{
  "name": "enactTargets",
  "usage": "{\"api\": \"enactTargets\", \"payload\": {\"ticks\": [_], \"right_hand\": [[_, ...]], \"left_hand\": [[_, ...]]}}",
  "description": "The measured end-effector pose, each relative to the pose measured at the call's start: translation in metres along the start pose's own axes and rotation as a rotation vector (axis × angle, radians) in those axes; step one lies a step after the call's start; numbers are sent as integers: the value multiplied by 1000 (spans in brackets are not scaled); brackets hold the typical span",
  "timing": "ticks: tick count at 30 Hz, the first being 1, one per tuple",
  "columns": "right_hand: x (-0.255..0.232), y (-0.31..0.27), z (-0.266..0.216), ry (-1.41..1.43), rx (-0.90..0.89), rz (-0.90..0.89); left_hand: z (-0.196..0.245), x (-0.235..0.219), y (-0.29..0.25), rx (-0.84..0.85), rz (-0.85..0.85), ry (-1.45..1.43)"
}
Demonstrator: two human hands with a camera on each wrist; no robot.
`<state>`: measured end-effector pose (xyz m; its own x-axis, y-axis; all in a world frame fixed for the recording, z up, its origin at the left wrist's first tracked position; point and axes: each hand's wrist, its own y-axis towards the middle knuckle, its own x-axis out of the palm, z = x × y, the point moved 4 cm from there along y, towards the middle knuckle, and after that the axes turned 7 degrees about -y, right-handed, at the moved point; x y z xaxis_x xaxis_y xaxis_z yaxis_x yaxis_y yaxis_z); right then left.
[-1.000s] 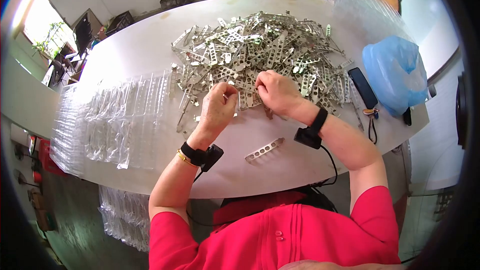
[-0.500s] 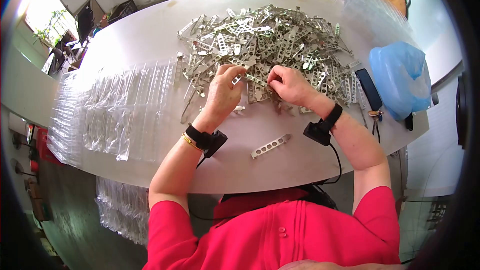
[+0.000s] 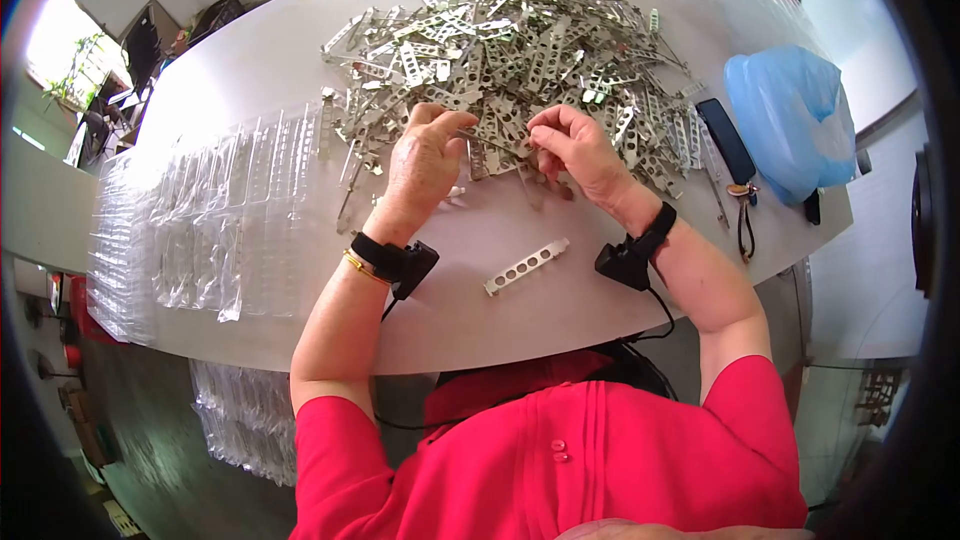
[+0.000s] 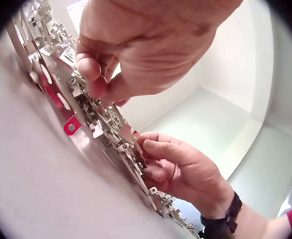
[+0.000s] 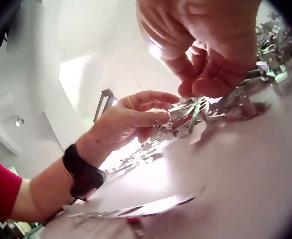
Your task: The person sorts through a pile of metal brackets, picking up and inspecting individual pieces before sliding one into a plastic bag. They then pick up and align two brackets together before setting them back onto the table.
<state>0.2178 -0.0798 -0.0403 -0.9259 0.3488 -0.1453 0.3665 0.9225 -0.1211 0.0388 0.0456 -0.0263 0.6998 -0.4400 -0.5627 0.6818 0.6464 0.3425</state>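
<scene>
The head view looks steeply down from above onto a white table [image 3: 300, 70], wide and curved at its edges, with the person's red shirt [image 3: 560, 460] along the bottom and a pile of metal strips [image 3: 520, 50] at upper centre. The left wrist view sits very near the tabletop, looking across it from under the left hand [image 4: 151, 55] toward the right hand [image 4: 186, 169]. The right wrist view mirrors this, low and close, facing the left hand [image 5: 131, 122]. All three share both hands at the pile's near edge.
</scene>
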Motion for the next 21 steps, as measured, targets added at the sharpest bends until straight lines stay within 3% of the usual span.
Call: {"api": "enactTargets", "payload": {"ticks": [2,6,8,14,21], "right_hand": [[-5,-5,4,354,76,7],[-9,-12,4,468,-21,-97],[-10,-13,5,468,-43,-99],[-10,-24,4,107,-289,-16],[-13,-20,3,207,-293,-9]], "left_hand": [[-1,1,0,29,-1,16],[0,3,1,22,1,41],[1,3,1,11,9,47],[3,3,2,38,15,77],[8,7,3,12,-30,100]]}}
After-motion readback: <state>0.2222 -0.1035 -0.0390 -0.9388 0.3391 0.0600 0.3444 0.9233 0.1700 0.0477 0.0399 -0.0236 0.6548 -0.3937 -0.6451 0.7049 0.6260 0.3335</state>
